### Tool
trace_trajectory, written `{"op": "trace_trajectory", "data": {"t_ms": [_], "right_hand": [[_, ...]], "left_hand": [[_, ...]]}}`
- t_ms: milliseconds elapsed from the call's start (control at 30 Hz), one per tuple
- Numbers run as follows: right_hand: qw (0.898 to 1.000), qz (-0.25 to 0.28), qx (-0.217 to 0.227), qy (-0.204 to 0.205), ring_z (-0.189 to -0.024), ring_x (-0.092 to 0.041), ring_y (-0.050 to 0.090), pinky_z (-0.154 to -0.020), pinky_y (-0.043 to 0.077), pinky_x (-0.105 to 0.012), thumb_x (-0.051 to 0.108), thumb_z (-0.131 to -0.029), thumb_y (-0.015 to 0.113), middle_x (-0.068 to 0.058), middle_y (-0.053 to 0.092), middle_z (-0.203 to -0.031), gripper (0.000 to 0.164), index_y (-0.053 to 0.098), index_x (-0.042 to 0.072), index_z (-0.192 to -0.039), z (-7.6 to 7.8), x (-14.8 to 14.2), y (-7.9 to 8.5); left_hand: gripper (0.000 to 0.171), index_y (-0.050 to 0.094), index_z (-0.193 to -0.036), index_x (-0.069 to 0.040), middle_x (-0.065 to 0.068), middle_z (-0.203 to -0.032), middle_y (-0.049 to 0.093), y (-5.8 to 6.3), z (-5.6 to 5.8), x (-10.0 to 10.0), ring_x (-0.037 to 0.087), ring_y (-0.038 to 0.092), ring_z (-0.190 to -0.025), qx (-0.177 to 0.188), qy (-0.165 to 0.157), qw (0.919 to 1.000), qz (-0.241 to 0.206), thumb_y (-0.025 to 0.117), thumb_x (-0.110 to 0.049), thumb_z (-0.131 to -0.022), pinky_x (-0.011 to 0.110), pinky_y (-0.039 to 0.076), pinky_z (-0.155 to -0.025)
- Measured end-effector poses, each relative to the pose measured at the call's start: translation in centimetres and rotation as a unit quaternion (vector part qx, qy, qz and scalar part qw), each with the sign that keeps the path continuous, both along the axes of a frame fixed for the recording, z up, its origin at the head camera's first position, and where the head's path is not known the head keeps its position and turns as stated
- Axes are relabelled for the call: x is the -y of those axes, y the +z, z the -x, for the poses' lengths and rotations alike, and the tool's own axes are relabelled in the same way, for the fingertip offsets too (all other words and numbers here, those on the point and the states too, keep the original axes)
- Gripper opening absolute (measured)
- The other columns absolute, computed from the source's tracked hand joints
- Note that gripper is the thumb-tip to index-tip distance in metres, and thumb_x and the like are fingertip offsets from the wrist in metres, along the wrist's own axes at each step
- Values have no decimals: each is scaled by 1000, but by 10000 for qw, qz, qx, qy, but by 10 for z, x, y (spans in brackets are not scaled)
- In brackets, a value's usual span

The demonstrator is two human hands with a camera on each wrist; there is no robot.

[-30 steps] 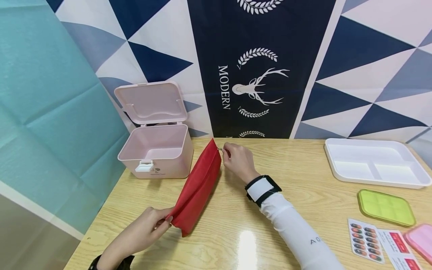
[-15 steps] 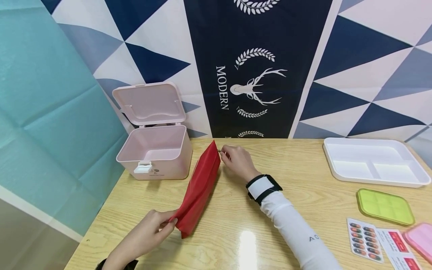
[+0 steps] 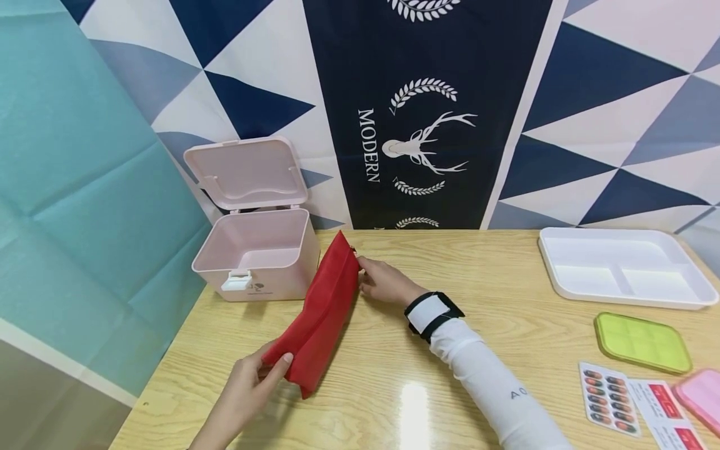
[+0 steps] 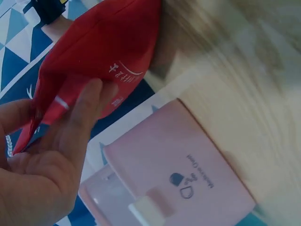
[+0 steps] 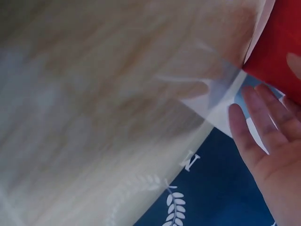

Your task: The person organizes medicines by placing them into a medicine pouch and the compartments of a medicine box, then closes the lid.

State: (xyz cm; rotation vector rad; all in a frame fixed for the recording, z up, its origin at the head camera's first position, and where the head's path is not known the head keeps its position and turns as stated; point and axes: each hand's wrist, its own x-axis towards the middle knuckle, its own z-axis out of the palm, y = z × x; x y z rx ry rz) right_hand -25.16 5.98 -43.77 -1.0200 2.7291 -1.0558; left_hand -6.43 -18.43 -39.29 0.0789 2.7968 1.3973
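A red zipper pouch (image 3: 320,325) slants over the table, its far corner raised beside the pink box. My left hand (image 3: 247,381) holds the near end, thumb on the face toward me and fingers behind. In the left wrist view, two fingers of my left hand (image 4: 51,165) stretch along the pouch (image 4: 101,52), which bears white print. My right hand (image 3: 388,281) grips the far right edge, just below the small zipper pull (image 3: 354,250). The right wrist view shows several fairly straight fingers of my right hand (image 5: 277,141) against the pouch (image 5: 282,52); its thumb is out of that view.
A pink medicine box (image 3: 281,289) with raised lid stands at the back left, close to the pouch. On the right lie a white divided tray (image 3: 624,299), a yellow-green pill case (image 3: 644,344), a capsule blister pack (image 3: 609,400), red-and-white packets (image 3: 664,403) and a pink case (image 3: 703,397).
My right hand has let go of the zipper pull and shifted down onto the pouch's edge. My left thumb now lies farther over the pouch, whose far end has tipped left.
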Motion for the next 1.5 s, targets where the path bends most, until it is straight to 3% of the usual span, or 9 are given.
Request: {"op": "trace_trajectory", "data": {"t_ms": [100,433,567,700,867,1000,1100,1300,1500], "right_hand": [[9998,56,166,86,-107,-28,56,-93,47,-42,2,-80,61,-16,59,-114,39,45,7,-115,-2,3,-1],[9979,438,433,193,-105,-27,56,-91,48,-42,-4,-77,63,-18,62,-107,44,42,3,-114,-1,10,-5],[9984,314,448,103,-105,-26,56,-94,46,-41,-3,-77,64,-16,61,-112,48,45,3,-121,-4,10,-3],[9985,250,485,18,-97,-22,57,-89,48,-39,-4,-77,64,-11,61,-103,39,50,4,-113,-7,8,-2],[9975,449,511,200,-83,-16,60,-82,50,-37,-7,-80,60,-8,63,-92,33,50,4,-109,-12,3,2],[9965,703,389,227,-81,-16,62,-82,51,-42,-3,-81,62,-7,66,-89,35,48,7,-112,-16,-1,8],[9973,714,188,36,-82,-17,60,-81,51,-43,6,-80,65,-5,66,-87,33,50,8,-109,-19,-1,13],[9972,386,-253,-580,-76,-13,58,-68,52,-33,31,-78,68,-2,64,-85,37,51,9,-102,-28,8,26],[9927,372,-716,-891,-69,-12,56,-62,51,-30,39,-77,68,-2,64,-81,43,53,8,-103,-35,26,41]], "left_hand": [[31,62,-100,1,11,-87,68,-6,0,-2,11,62,-71,184,126,9998,8,68,-21,-80,28,57,-64],[34,58,-99,4,12,-88,65,-22,0,-6,16,59,-75,334,-207,9991,148,70,-18,-77,32,55,-65],[36,53,-109,4,15,-100,63,-26,1,-6,22,59,-88,276,-354,9990,37,66,-14,-80,41,53,-77],[35,50,-116,4,16,-108,61,-26,1,-5,26,57,-100,120,-332,9994,45,60,-8,-85,49,48,-88],[34,50,-118,3,15,-106,62,-15,2,0,23,57,-97,175,-112,9998,68,58,-6,-86,46,49,-85],[31,52,-115,3,14,-101,63,-2,5,7,19,59,-89,68,41,9999,-82,58,-8,-86,39,53,-76],[27,51,-111,3,14,-95,64,9,10,14,15,58,-80,-95,228,9997,-90,57,-9,-88,32,53,-68],[25,44,-111,5,14,-82,61,31,24,34,6,55,-67,-625,604,9961,-116,47,-13,-94,22,49,-58],[37,38,-120,1,-4,-68,54,53,43,56,4,52,-56,-603,1218,9903,-279,39,-27,-97,20,45,-47]]}}
